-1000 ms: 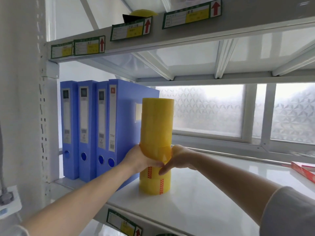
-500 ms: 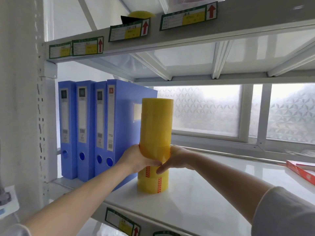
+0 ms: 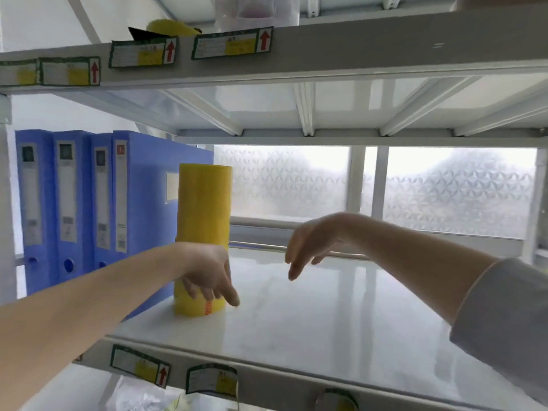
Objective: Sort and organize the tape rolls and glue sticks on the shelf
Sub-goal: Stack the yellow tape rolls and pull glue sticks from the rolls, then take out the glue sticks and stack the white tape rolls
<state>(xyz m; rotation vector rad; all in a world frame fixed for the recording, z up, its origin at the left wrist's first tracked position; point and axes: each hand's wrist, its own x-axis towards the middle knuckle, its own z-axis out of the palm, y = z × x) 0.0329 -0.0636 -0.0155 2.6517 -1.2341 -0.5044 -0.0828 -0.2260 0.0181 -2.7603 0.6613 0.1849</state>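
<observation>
A tall stack of yellow tape rolls (image 3: 203, 209) stands upright on the white shelf (image 3: 326, 321), beside the rightmost blue binder. My left hand (image 3: 210, 271) hangs in front of the stack's lower part, fingers loose and pointing down, gripping nothing. Whether it still touches the stack I cannot tell. My right hand (image 3: 308, 244) hovers to the right of the stack, clear of it, fingers spread and empty. No glue sticks are in view.
Several blue binders (image 3: 74, 209) stand at the shelf's left end. The upper shelf beam (image 3: 326, 51) with labels hangs low overhead, a yellow object (image 3: 169, 26) on top. A frosted window (image 3: 444, 191) lies behind. Bags show under the shelf's front edge (image 3: 142, 396).
Both hands have let go of the tape stack. The right hand moved away to the right, the left hand dropped lower. The view shifted closer and upward.
</observation>
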